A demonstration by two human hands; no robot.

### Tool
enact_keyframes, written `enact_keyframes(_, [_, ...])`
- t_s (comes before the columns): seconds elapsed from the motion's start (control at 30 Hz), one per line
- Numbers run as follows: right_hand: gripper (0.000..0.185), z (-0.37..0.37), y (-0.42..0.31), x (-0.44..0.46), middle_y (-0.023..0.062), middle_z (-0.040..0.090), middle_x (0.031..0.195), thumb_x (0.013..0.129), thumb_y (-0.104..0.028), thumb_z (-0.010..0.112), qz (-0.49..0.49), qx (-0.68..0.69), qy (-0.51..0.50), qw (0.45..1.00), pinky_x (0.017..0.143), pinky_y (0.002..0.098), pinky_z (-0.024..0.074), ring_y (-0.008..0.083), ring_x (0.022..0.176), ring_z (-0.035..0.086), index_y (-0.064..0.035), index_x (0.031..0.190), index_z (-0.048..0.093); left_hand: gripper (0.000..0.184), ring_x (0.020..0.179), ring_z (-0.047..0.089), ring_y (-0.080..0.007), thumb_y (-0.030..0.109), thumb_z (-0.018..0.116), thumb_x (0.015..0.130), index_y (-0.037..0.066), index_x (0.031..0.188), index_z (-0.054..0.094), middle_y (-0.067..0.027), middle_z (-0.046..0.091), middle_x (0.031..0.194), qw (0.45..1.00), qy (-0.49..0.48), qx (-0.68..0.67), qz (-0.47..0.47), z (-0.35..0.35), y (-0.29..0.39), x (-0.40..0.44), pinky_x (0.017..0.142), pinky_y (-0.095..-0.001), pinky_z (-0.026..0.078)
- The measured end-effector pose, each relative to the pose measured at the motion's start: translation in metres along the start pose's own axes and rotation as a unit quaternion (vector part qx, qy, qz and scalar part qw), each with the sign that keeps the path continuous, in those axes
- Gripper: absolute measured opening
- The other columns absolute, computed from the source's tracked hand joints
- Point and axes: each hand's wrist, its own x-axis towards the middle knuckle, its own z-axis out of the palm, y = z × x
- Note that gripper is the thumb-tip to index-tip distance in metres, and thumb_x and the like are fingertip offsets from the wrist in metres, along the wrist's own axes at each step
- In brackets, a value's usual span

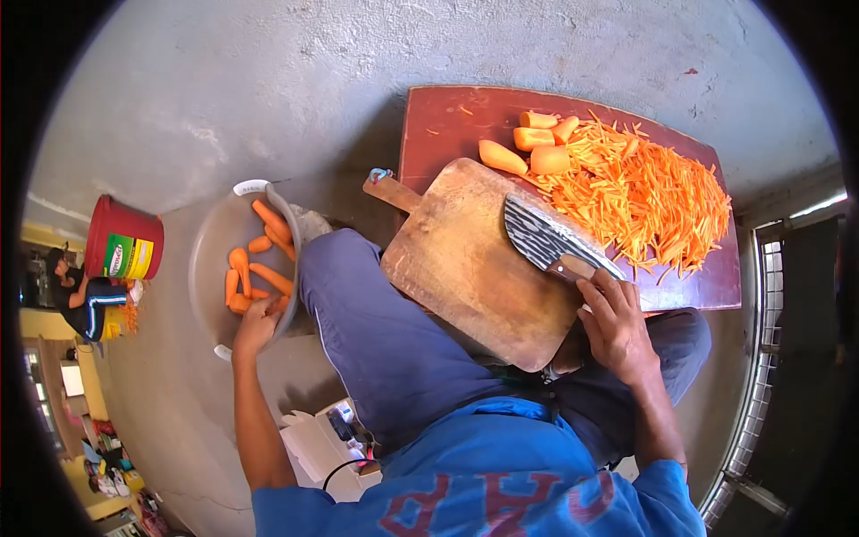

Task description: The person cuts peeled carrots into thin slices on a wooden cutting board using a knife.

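Observation:
My left hand (256, 324) reaches into a grey tub (208, 268), its fingers closed at a carrot near the rim. Several peeled carrots (271, 277) lie in the tub. On the right, my right hand (614, 324) is wrapped round the handle of a wide knife (546, 234), whose patterned blade rests flat over the wooden cutting board (474, 259). Behind the board, a big heap of carrot strips (644, 192) covers part of the red table (429, 125). Several cut carrot chunks (534, 139) sit at the heap's left edge.
A red bucket (125, 240) stands at the left, with a seated person (80, 291) beyond it. An open cardboard box (313, 443) with small items is beside my left leg. A grey wall (268, 89) rises behind the table; a metal grille (761, 358) is at the right.

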Motion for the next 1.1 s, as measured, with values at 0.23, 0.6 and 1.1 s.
enact_keyframes(0.23, [0.061,0.022,0.011,-0.003,0.0254,0.066,0.144,0.096,-0.009,0.079,0.027,-0.039,-0.022,0.999,0.110,0.0543,0.0483,0.0412,0.129,0.066,0.0033,0.153,0.061,0.040,0.117,0.079,-0.0434,0.008,0.069,0.101,-0.004,0.139,0.075,-0.0289,0.081,0.121,0.996,-0.055,0.072,0.008,-0.008,0.011,0.015,0.103,-0.0493,0.059])
enact_keyframes(0.6, [0.072,0.025,0.000,0.014,0.0281,0.064,0.147,0.087,0.002,0.068,0.056,-0.006,-0.068,0.996,0.116,0.0559,0.0492,0.0468,0.133,0.063,0.0044,0.157,0.056,0.056,0.120,0.072,-0.0424,0.017,0.084,0.099,0.003,0.151,0.068,-0.0214,0.072,0.131,0.958,0.180,0.050,0.220,-0.050,0.278,-0.043,0.102,-0.0488,0.058])
enact_keyframes(1.1, [0.062,-0.035,-0.034,0.012,0.0295,0.077,0.128,0.106,-0.011,0.078,0.158,0.216,-0.051,0.962,0.093,0.0514,0.0638,0.0489,0.112,0.078,0.0033,0.161,0.054,0.059,0.121,0.071,-0.0469,0.007,0.089,0.093,-0.001,0.145,0.062,-0.0257,0.074,0.129,0.932,0.099,-0.122,0.326,0.097,0.376,-0.035,0.103,-0.0533,0.058])
